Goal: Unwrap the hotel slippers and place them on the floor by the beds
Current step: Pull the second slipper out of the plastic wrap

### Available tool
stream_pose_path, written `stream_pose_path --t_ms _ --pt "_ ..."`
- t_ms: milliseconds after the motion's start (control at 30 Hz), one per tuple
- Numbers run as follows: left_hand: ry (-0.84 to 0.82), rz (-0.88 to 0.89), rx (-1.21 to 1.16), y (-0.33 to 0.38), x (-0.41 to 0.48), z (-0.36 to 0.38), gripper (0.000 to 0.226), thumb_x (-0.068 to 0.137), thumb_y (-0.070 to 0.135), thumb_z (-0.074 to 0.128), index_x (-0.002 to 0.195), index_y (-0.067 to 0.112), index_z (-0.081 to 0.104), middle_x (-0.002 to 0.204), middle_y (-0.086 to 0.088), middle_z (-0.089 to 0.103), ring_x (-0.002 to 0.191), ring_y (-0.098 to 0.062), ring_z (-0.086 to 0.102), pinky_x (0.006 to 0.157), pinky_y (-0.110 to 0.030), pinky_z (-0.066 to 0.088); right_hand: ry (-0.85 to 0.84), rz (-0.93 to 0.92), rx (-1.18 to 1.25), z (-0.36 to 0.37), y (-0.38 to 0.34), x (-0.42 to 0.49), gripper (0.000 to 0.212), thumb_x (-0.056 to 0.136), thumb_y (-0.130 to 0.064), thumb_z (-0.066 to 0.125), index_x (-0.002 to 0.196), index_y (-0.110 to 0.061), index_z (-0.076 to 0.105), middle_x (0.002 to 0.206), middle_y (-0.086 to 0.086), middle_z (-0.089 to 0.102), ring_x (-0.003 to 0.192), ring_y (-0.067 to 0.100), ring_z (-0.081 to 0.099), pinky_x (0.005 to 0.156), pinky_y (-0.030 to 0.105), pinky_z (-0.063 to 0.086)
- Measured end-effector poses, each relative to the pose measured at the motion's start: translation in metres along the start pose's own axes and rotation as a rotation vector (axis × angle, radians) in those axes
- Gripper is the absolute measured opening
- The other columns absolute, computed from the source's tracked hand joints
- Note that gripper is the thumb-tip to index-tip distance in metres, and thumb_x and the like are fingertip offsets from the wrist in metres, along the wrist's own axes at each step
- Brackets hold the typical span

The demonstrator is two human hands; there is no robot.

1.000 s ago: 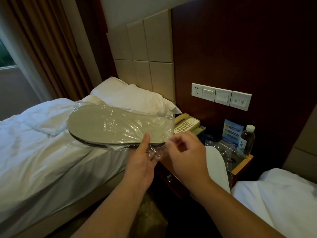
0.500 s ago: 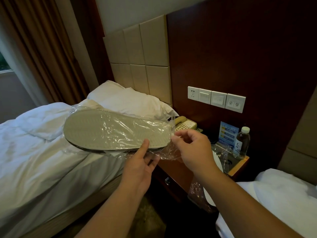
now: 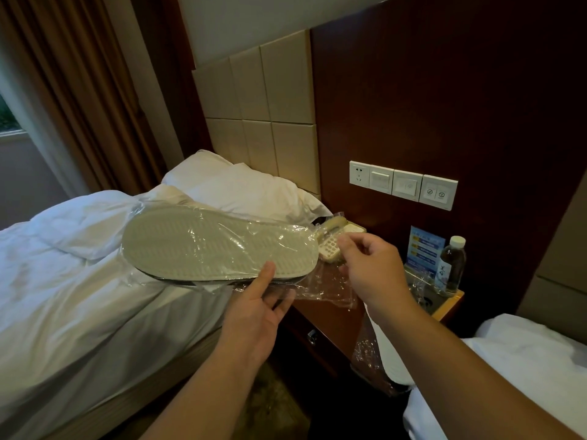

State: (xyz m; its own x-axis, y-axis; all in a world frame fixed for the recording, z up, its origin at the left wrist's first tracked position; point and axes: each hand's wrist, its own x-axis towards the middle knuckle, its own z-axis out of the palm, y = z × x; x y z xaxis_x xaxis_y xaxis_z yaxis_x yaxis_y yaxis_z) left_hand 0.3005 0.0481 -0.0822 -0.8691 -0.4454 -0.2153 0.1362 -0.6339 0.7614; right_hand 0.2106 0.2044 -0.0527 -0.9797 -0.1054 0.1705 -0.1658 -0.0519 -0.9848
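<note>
While the left hand (image 3: 257, 308) grips the wrapped slippers (image 3: 219, 246) at their narrower end, thumb on the sole and fingers beneath, the pair lies sole-up just left of the nightstand (image 3: 327, 315). Its long axis runs leftward from that stand, over the bed (image 3: 79, 296) edge. Nearer the stand, the right hand (image 3: 371, 268) pinches the loose plastic wrap (image 3: 330, 289); pulling rightward along that axis should free the film.
</note>
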Motion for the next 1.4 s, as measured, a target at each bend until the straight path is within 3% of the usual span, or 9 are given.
stream_pose_path --t_ms 133,400,600,700,833,1000,1100,1233,1400 --pt "-0.050 0.000 -0.015 0.000 -0.001 0.002 0.027 0.069 0.026 0.081 0.092 0.011 0.078 0.094 -0.008 0.078 0.080 -0.019 0.076 0.063 -0.032 0.061 0.093 -0.040 -0.045 -0.005 0.003 0.006 0.022 0.095 -0.034 0.059 0.077 -0.037 0.070 0.073 0.003 0.072 0.057 0.022 0.067 0.051 0.039 0.057" --pt "-0.052 -0.003 -0.016 0.005 -0.006 0.007 0.032 0.072 0.026 0.079 0.100 0.012 0.072 0.097 -0.008 0.078 0.078 -0.020 0.076 0.060 -0.033 0.060 0.110 -0.192 -0.075 -0.010 0.009 -0.009 0.033 0.079 -0.070 0.055 0.088 -0.040 0.063 0.075 0.006 0.071 0.066 0.023 0.069 0.055 0.046 0.058" --pt "-0.047 -0.042 -0.031 0.010 -0.007 0.001 0.035 0.073 0.026 0.078 0.104 0.010 0.070 0.099 -0.008 0.078 0.085 -0.023 0.076 0.062 -0.033 0.061 0.172 -0.169 -0.134 -0.025 0.003 0.002 0.030 0.093 -0.046 0.057 0.079 -0.022 0.067 0.071 0.000 0.070 0.068 0.021 0.067 0.061 0.048 0.057" --pt "-0.036 -0.048 0.011 0.010 -0.007 -0.005 0.039 0.072 0.025 0.080 0.107 0.009 0.071 0.103 -0.009 0.077 0.085 -0.022 0.076 0.061 -0.033 0.061 0.232 -0.286 -0.110 -0.030 -0.005 -0.001 0.033 0.093 -0.046 0.057 0.071 -0.022 0.063 0.060 -0.006 0.062 0.055 0.007 0.058 0.049 0.031 0.048" --pt "-0.030 -0.046 0.036 0.006 -0.007 -0.004 0.046 0.071 0.025 0.080 0.112 0.008 0.069 0.101 -0.009 0.077 0.081 -0.021 0.075 0.063 -0.033 0.060 0.016 -0.342 -0.144 -0.016 -0.011 -0.010 0.030 0.088 -0.036 0.054 0.068 -0.015 0.064 0.056 0.007 0.060 0.050 0.027 0.058 0.041 0.041 0.049" --pt "-0.065 -0.035 0.061 0.005 -0.007 -0.002 0.057 0.071 0.028 0.081 0.121 0.006 0.067 0.114 -0.013 0.075 0.094 -0.025 0.074 0.071 -0.036 0.060 -0.300 0.102 -0.420 -0.007 -0.007 -0.003 0.024 0.085 -0.015 0.052 0.079 -0.024 0.073 0.074 0.007 0.073 0.067 0.028 0.071 0.059 0.048 0.060" --pt "-0.091 -0.027 0.143 0.005 -0.007 -0.005 0.059 0.071 0.031 0.081 0.124 0.007 0.066 0.118 -0.013 0.073 0.104 -0.027 0.072 0.078 -0.038 0.056 -0.361 0.160 -0.184 -0.008 -0.010 -0.006 0.032 0.087 -0.007 0.061 0.086 -0.035 0.076 0.073 -0.002 0.075 0.068 0.021 0.074 0.054 0.033 0.058" --pt "-0.092 -0.019 0.191 0.004 -0.006 -0.009 0.068 0.067 0.034 0.086 0.126 0.006 0.066 0.122 -0.016 0.071 0.114 -0.032 0.067 0.093 -0.046 0.054 -0.451 0.357 0.418 -0.010 -0.017 -0.005 0.042 0.082 0.015 0.051 0.110 -0.011 0.069 0.092 0.012 0.076 0.078 0.024 0.074 0.066 0.038 0.060" --pt "-0.109 -0.027 0.190 0.003 -0.006 -0.007 0.058 0.063 0.032 0.088 0.112 0.007 0.073 0.116 -0.016 0.073 0.104 -0.029 0.072 0.083 -0.042 0.058 -0.548 0.405 0.585 -0.007 -0.010 -0.012 0.042 0.080 -0.004 0.067 0.118 -0.023 0.068 0.109 0.009 0.074 0.101 0.030 0.070 0.077 0.048 0.059"
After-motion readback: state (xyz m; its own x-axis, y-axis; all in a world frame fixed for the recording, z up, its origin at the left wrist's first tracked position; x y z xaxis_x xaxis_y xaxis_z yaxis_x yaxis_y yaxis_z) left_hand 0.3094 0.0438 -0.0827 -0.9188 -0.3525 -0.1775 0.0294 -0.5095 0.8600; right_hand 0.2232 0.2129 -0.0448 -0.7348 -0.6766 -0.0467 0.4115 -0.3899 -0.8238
